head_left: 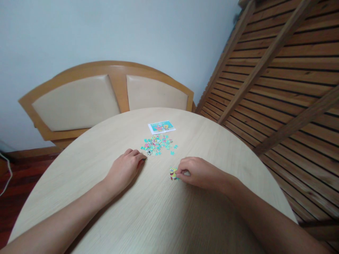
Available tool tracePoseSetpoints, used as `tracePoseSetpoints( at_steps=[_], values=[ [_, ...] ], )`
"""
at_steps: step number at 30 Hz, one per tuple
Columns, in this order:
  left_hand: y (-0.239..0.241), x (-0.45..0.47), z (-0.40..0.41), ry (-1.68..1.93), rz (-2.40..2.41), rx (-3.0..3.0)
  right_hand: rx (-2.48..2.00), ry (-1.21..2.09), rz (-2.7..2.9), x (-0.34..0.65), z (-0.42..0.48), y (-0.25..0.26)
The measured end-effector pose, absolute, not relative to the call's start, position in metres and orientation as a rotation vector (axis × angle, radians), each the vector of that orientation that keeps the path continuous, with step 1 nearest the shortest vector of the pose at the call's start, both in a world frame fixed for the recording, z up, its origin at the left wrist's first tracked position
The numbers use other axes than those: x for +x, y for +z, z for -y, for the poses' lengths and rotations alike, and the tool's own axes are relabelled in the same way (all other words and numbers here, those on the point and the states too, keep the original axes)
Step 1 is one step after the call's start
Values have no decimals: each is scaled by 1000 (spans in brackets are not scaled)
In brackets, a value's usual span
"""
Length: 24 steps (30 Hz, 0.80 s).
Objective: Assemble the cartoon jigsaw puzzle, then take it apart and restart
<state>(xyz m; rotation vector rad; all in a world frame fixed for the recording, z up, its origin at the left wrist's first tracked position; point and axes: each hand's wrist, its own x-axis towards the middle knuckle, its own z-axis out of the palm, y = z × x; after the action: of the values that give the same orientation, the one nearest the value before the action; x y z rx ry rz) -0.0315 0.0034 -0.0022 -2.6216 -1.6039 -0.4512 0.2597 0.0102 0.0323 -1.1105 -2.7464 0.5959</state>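
Observation:
A heap of small teal and multicoloured jigsaw pieces (158, 144) lies near the middle of a round pale wooden table (148, 211). Behind it lies a small printed picture card (161, 127). My left hand (124, 171) rests on the table with its fingers curled, its fingertips at the near left edge of the heap; whether it holds a piece is hidden. My right hand (199, 173) is pinched on a small yellow joined cluster of pieces (173, 173), which lies flat on the table nearer to me than the heap.
A wooden bench back with two cream padded panels (106, 97) stands behind the table against a pale wall. Slatted wooden frames (280, 81) lean at the right. A white cable (7, 173) hangs at the far left above a reddish floor.

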Motion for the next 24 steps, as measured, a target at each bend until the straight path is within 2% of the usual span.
tracePoseSetpoints(
  at_steps=[13,24],
  values=[
    [2,-11,5,-646,1353,-2979,-1152,549,2750,258,-9,34],
    [-9,-3,9,-899,1434,-3057,-1094,567,2750,260,-9,35]
  ],
)
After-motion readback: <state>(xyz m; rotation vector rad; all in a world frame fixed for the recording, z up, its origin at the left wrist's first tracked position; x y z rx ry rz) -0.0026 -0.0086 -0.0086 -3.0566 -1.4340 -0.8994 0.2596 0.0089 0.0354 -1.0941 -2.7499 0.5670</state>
